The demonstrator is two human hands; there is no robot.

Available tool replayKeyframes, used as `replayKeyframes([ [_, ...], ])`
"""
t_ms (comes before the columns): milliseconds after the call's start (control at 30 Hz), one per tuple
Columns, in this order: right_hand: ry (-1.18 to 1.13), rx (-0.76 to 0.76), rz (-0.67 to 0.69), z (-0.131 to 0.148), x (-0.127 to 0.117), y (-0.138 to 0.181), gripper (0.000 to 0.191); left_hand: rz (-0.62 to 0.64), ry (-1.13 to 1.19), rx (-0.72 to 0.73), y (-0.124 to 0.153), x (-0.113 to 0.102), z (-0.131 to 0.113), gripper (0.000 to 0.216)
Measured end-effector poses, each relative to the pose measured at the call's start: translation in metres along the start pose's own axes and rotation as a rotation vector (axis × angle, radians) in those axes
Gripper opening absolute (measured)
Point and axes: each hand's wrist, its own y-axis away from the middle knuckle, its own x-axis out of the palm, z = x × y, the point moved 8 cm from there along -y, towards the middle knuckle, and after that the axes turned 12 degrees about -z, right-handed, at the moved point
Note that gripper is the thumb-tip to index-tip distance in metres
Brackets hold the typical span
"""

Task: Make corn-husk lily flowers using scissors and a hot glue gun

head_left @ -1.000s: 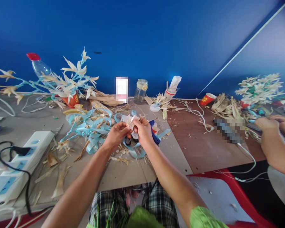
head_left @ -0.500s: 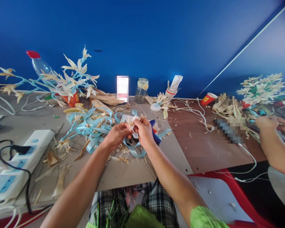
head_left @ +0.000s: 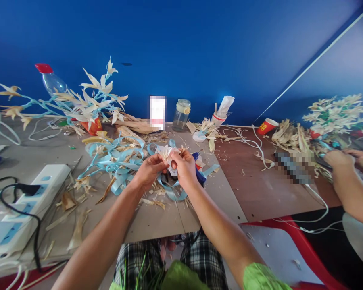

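Both hands meet over the middle of the table, pinching a small pale corn-husk flower [head_left: 164,153] between them. My left hand [head_left: 151,171] grips its left side with thumb and fingers. My right hand [head_left: 181,164] is closed on its right side; the stem end is hidden by the fingers. Under the hands lies a loop of light blue ribbon [head_left: 176,195]. Just right of my right hand is a dark blue tool [head_left: 200,175], partly covered. A heap of blue ribbon and stems [head_left: 116,159] lies left of the hands.
Husk flowers on blue stems [head_left: 99,86] stand in a red cup [head_left: 92,126] at the back left. A white power strip [head_left: 39,201] lies front left. Behind are a glass jar [head_left: 180,116] and a tipped red cup [head_left: 266,126]. Another person's hands [head_left: 340,159] work at right.
The flower's pale petals show a little more between my fingers, with slight finger movement. Both hands stay in about the same place. The whole view has shifted very slightly.
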Motion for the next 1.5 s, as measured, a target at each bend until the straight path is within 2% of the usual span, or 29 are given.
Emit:
replayKeyframes([
  [133,-0.057,0.024,0.037,0.002,0.004,0.002,0.022,-0.113,-0.113,0.072,0.000,-0.006,-0.006,0.023],
  [267,-0.045,0.025,0.019,0.002,0.001,0.001,0.021,-0.192,-0.212,0.129,0.000,-0.011,-0.008,0.023],
  [533,-0.023,0.021,0.007,-0.002,0.000,-0.001,0.021,-0.224,-0.273,0.146,0.000,-0.014,-0.011,0.020],
  [633,-0.027,0.013,0.000,-0.001,-0.002,-0.004,0.019,-0.207,-0.228,0.129,-0.001,-0.014,-0.010,0.021],
  [833,-0.060,-0.001,-0.069,0.002,-0.009,-0.009,0.019,-0.221,0.066,0.043,0.000,-0.017,-0.009,0.023],
  [933,-0.063,0.055,-0.073,-0.004,-0.007,-0.007,0.020,-0.212,0.092,-0.015,0.002,-0.013,-0.005,0.026],
  [1100,-0.023,0.052,-0.025,-0.010,-0.001,-0.002,0.018,-0.170,0.094,-0.007,0.001,-0.008,-0.003,0.028],
  [1300,0.043,0.076,0.062,-0.016,0.006,0.004,0.020,-0.314,0.039,0.074,-0.004,-0.026,-0.007,0.031],
  [1400,0.021,0.077,0.011,-0.011,0.000,-0.001,0.021,-0.365,-0.014,0.121,-0.006,-0.034,-0.011,0.031],
  [1500,-0.056,0.056,-0.142,-0.004,-0.018,-0.015,0.017,-0.394,-0.061,0.147,-0.008,-0.040,-0.013,0.031],
])
